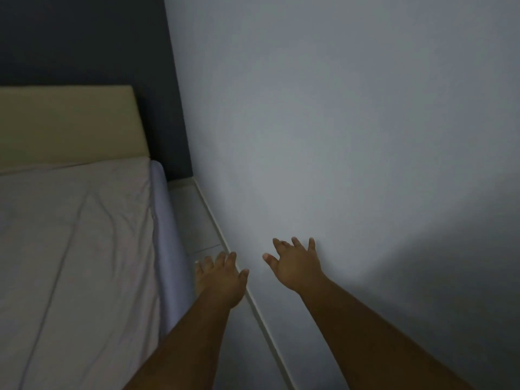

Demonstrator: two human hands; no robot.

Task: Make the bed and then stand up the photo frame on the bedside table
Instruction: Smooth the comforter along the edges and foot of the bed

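Dim bedroom corner, seen from above: a pale grey wall (323,122) fills the right side and meets a dark wall (84,38) at upper left. Below the dark wall stands a beige headboard (67,125). The bed (70,249) takes up the lower left, covered with a light, slightly creased sheet (84,220) that lies mostly flat; the mattress side (166,235) shows as a bluish strip along its right edge. Between bed and pale wall runs a narrow strip of light floor (197,220) with a white skirting board (253,305) along the wall's foot.

Two bare forearms reach forward from the bottom edge. The left hand (225,280) hangs over the floor gap just beside the bed, palm down, fingers loosely spread, holding nothing. The right hand (298,266) is out toward the pale wall, fingers wide and empty; whether it touches the wall is hard to tell in this light.
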